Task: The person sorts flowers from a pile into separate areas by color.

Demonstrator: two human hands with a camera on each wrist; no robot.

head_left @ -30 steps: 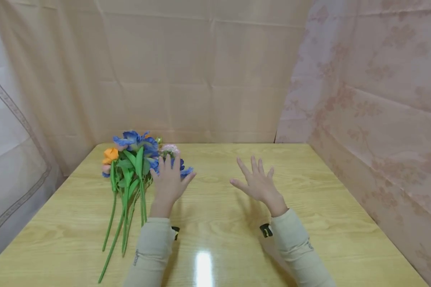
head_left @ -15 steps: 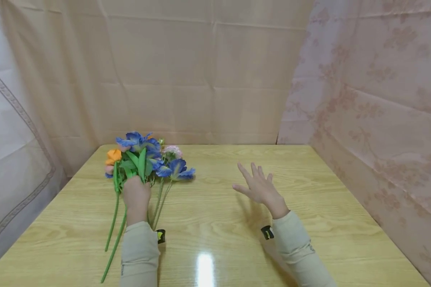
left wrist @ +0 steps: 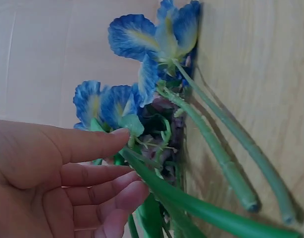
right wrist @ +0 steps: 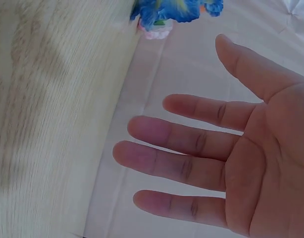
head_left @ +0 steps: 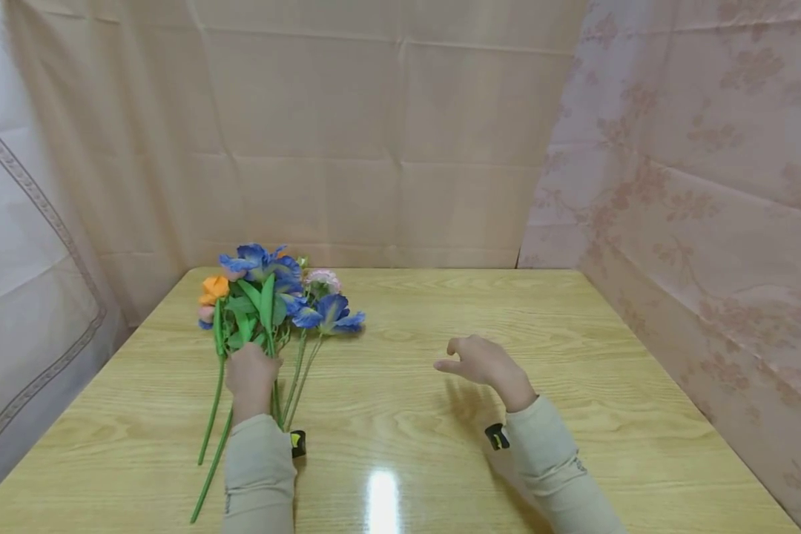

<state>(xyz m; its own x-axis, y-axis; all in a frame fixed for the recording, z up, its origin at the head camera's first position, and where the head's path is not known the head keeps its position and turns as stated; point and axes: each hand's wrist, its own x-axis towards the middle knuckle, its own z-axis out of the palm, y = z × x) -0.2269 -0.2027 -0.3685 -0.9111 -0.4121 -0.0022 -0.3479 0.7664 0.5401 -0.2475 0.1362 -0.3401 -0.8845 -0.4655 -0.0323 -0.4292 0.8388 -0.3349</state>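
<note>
At the table's left side, my left hand (head_left: 252, 374) reaches down onto a bunch of artificial flowers. In the left wrist view, its thumb and index finger pinch a smooth green flower stem (left wrist: 191, 203); the bloom of that stem is hidden in the bunch. Blue iris-like flowers (head_left: 256, 263), an orange flower (head_left: 213, 289) and a pale pink one (head_left: 322, 280) lie beyond the hand. Two other stems with a blue bloom (left wrist: 132, 37) lie to its right. My right hand (head_left: 483, 363) hovers over the right half of the table, holding nothing, its fingers loosely bent.
The wooden table (head_left: 407, 319) carries the flowers, with two loose stem ends (head_left: 212, 463) pointing toward its front edge. A beige curtain (head_left: 387, 148) hangs behind it. Patterned cloth (head_left: 707, 222) runs along the right side and white cloth (head_left: 27, 245) along the left.
My left hand has moved left and down from its spread pose over the bunch and now pinches a flower stem. The right hand's spread fingers have bent loosely, staying in place.
</note>
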